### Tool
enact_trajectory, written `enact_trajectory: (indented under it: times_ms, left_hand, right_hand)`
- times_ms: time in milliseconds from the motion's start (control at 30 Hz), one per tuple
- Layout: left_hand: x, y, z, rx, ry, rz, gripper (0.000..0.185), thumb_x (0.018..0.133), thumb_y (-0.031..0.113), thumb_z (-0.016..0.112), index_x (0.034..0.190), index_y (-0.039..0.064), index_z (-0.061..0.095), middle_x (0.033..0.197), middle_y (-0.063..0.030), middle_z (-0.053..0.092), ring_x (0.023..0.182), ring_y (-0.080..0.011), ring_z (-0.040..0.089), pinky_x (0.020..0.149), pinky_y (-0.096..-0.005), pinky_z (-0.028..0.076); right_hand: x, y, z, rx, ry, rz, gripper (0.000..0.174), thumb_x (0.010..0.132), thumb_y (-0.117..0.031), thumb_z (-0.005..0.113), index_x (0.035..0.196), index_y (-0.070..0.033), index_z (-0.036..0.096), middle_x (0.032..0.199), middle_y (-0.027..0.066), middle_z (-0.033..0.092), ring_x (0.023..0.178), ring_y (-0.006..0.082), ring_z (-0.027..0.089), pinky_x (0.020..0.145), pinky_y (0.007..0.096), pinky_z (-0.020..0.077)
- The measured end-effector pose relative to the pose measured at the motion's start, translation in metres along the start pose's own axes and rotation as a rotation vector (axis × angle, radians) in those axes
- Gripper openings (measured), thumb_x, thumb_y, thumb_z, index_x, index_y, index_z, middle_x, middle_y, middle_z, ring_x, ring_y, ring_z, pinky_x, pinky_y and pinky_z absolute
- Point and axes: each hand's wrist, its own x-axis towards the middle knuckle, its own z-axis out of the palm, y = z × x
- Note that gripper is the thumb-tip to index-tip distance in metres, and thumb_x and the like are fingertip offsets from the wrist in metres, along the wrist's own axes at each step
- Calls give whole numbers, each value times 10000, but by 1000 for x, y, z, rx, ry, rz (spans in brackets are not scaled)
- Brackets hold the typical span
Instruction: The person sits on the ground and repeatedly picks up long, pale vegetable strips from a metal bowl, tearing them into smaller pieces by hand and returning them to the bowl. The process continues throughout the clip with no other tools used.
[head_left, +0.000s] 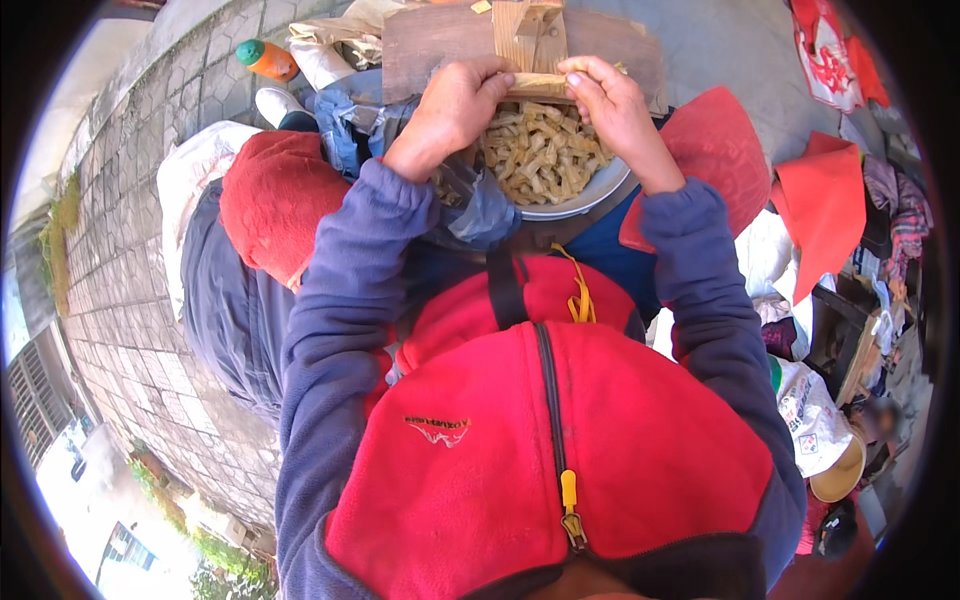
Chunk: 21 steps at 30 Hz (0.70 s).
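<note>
My left hand (463, 99) and my right hand (613, 103) each pinch one end of a short pale-yellow fibrous strip (538, 79), held level between them. Just below it lies a round basin (579, 207) with a pale rim, heaped with short yellowish-brown cut pieces (546, 154) of what looks like dried plant material. Behind the strip stands a worn wooden board (442, 45) with a lighter wooden upright (529, 30) fixed at its middle. A bluish plastic bag (484, 210) hangs over the basin's left side, below my left wrist.
Red cloths (281, 199) cover both knees. An orange bottle with a green cap (266, 60) lies on the paving at the upper left, near a white shoe (276, 105). To the right are a red bag (821, 202), a white printed sack (810, 412) and piled clothes (904, 217).
</note>
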Motion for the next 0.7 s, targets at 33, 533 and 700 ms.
enact_trajectory:
  times_ms: [33,533,700]
  left_hand:
    - [11,-8,2,3,41,6,256,984,182,564,1117,-21,644,800,-15,624,750,-87,531,692,-260,466]
    - [39,-28,19,339,267,-178,184,901,249,586,960,89,655,860,-216,688,857,-407,659,765,-487,512]
    - [-6,13,35,-291,202,-71,148,926,174,580,966,54,658,809,-236,671,822,-380,668,674,-437,526]
  right_hand:
    - [8,5,1,-24,32,-26,215,971,-194,550,1069,-22,635,757,21,596,689,104,552,643,274,466]
    - [19,42,3,-454,191,-408,131,911,-106,599,990,-31,671,974,124,667,855,265,636,750,336,490]
    - [3,-21,27,-532,358,-614,138,911,-176,623,902,-46,667,905,142,669,804,321,639,698,394,489]
